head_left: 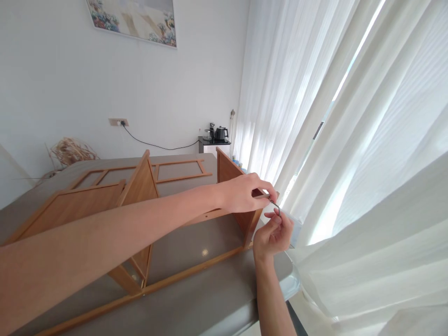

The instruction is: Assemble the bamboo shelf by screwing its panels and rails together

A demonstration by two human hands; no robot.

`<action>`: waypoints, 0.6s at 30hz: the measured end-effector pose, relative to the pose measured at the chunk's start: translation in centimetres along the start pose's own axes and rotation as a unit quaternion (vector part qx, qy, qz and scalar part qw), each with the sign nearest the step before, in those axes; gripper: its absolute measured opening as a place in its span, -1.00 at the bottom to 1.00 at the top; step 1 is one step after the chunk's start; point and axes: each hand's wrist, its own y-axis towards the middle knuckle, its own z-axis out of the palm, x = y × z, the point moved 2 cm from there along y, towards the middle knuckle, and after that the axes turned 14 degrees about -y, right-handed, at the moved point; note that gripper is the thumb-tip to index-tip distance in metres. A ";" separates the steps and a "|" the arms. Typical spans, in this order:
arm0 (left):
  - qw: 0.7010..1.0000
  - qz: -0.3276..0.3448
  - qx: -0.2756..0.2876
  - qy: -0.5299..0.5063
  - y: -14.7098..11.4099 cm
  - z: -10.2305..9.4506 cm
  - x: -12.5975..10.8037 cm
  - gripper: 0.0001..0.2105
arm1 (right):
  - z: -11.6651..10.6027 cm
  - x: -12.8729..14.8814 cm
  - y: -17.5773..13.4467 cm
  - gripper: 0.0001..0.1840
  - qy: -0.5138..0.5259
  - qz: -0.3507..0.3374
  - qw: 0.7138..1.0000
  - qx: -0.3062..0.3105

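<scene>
At your fingertips, an L-shaped metal key is sitting between your 2 hands, by the near upper corner of the right wooden panel. Your left hand is gripping its upper end, thumb and index finger pinching; those fingertips are covering the tip, so can't tell if it's seating in anything. Your right hand is sitting just below, thumb and fingers pinching the bent lower end.

Going outward: the right wooden panel is standing upright on the gray surface. The middle wooden panel is standing well to its left, your left forearm crossing in front. 1 long rail is running along the near side, meeting the feet of those 2 panels. 1 more wooden panel is resting at the left, partly hidden by the forearm. 1 open wooden frame is lying flat at the back.

Farther out: a black kettle is standing on a small black-topped cabinet; white curtains are hanging to your right.
</scene>
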 end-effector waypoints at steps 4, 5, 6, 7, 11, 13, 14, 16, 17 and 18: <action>1.000 0.013 0.008 -0.014 0.0 0.0 0.0 -0.77 | -0.1 0.1 -0.1 -0.86 -0.008 -0.003 1.000 0.002; 1.000 0.016 0.008 -0.018 -0.1 0.0 0.0 -0.77 | -0.2 0.2 -0.1 -0.86 -0.009 -0.006 1.000 0.002; 1.000 0.019 0.007 -0.022 -0.1 0.0 0.0 -0.77 | -0.2 0.2 0.0 -0.86 -0.007 -0.010 1.000 0.003; 0.999 0.022 0.006 -0.024 0.0 0.0 0.1 -0.77 | -0.2 0.3 0.0 -0.86 -0.004 -0.013 1.000 0.002; 0.999 0.026 -0.004 -0.022 0.1 0.1 0.3 -0.77 | -0.1 0.4 0.1 -0.84 0.009 -0.014 1.000 -0.002; 0.999 0.028 -0.008 -0.021 0.1 0.1 0.4 -0.77 | -0.1 0.5 0.2 -0.82 0.013 -0.012 1.000 -0.006; 0.999 0.028 -0.007 -0.021 0.1 0.1 0.4 -0.77 | -0.1 0.5 0.2 -0.82 0.013 -0.012 1.000 -0.008; 0.999 0.028 0.000 -0.024 0.1 0.1 0.4 -0.77 | -0.1 0.6 0.3 -0.82 0.012 -0.009 1.000 -0.007; 0.999 0.027 0.004 -0.025 0.1 0.1 0.4 -0.77 | -0.2 0.6 0.3 -0.83 0.012 -0.007 1.000 -0.003; 0.999 0.025 0.006 -0.027 0.1 0.1 0.4 -0.77 | -0.3 0.6 0.3 -0.84 0.013 -0.006 1.000 0.004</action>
